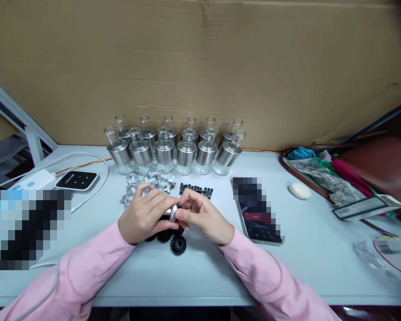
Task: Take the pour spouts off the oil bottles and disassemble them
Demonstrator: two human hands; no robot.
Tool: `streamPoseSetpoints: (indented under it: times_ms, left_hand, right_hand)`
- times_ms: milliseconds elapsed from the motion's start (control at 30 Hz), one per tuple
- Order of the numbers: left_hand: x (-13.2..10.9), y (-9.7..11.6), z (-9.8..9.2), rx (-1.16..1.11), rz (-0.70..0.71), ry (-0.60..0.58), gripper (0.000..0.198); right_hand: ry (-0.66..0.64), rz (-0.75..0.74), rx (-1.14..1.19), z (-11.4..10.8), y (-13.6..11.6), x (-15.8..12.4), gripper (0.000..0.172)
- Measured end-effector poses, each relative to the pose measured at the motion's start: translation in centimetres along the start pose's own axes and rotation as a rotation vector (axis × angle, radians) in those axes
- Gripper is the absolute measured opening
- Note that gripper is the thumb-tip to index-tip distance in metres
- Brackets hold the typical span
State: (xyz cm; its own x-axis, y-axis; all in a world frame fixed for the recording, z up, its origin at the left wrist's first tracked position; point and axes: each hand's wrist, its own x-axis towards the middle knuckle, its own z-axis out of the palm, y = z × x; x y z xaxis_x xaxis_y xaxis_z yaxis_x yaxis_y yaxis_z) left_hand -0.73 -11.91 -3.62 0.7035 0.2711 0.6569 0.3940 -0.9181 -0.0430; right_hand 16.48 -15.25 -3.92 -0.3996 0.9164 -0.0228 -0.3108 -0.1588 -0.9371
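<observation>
Over the middle of the table, my left hand (145, 213) grips a small silver metal fitting (173, 213), mostly covered by the fingers. The fingertips of my right hand (203, 214) pinch the fitting's right end; whether they also hold a tiny part cannot be made out. Beyond my left hand lies a pile of silver metal fittings (132, 179) with wing-like tabs. A row of small black strips (196, 191) sits just beyond my right hand. Below both hands are several round black caps (178, 244), partly hidden by my fingers.
Two rows of glass bottles with steel sleeves (186, 156) stand along the cardboard wall (200, 67). To the right are a phone (257, 214), a white oval object (300, 191), a small box (367, 207) and a brown bag (381, 165). A Wi-Fi device (77, 180) and cables lie left.
</observation>
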Motion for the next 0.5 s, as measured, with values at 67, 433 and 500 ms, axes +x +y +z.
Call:
streamPoseSetpoints:
  times_ms: [67,433,500]
  left_hand:
    - [0.0,0.0,-0.1,0.065,0.005,0.024,0.037]
    - [0.3,-0.5,-1.1,0.201,0.112,0.051,0.036]
    - [0.2,-0.6,-1.2,0.221,0.138,0.077,0.034]
  right_hand:
    - [0.032,-0.031,-0.032,0.2,-0.1,-0.1,0.035]
    - [0.162,-0.348,-0.607,0.9,-0.6,-1.0,0.013]
    - [0.153,-0.391,-0.683,0.9,-0.7,-1.2,0.011]
